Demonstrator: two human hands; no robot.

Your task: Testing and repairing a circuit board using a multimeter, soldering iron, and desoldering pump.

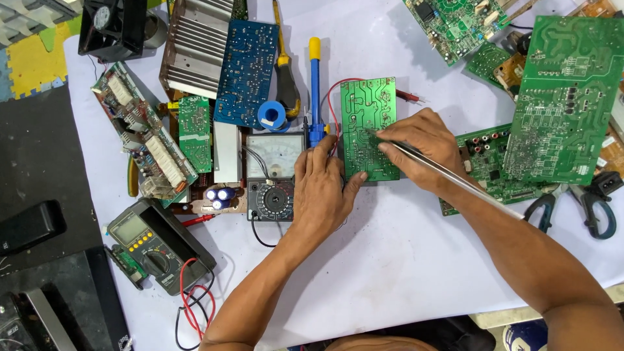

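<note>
Near the table's (390, 260) middle, the left hand (320, 192) presses flat, fingers spread, on the small green rectangular circuit board (369, 127) while the right hand (422, 146), pinched around slim metal tweezers (448, 174), probes its solder side, work calling for steady, precise tip placement.

left hand (318, 188) steadying green circuit board (368, 127); right hand (422, 146) holding tweezers (448, 174)

Two meters lay on the table: an analog one (273, 170) at center and a digital one (153, 246) at lower left. One pair of scissors (572, 205) sat at right, one fan (114, 26) at upper left.
</note>
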